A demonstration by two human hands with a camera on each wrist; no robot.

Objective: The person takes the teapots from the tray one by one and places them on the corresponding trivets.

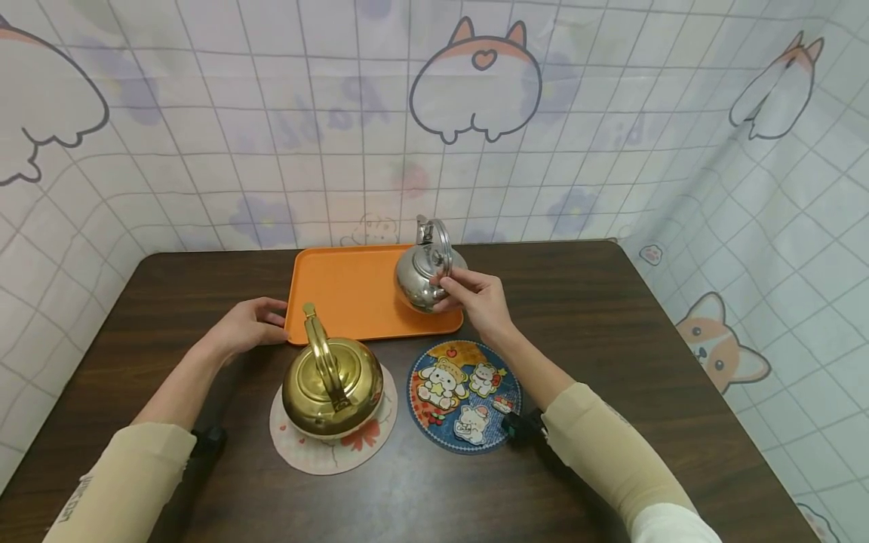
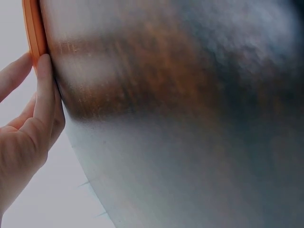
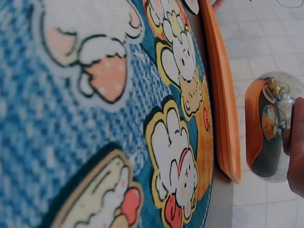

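A shiny silver kettle [image 1: 416, 277] is over the right end of an orange tray [image 1: 346, 294]. My right hand [image 1: 480, 300] holds this kettle, thumb and fingers at the near side of its handle. In the right wrist view a strip of wall shows between the tray's rim and the kettle's underside. Over at the tray's left edge, my left hand [image 1: 250, 326] touches the rim with extended fingertips, seen close up beside the orange edge in the left wrist view. A gold kettle [image 1: 333, 385], its handle raised, stands on a pale round mat [image 1: 319, 460] in front of the tray.
To the right of the gold kettle lies a blue round mat [image 1: 441, 430] with cartoon animals, under my right forearm. The dark wooden table [image 1: 597, 332] backs onto a wall hung with white checked cloth [image 1: 326, 136].
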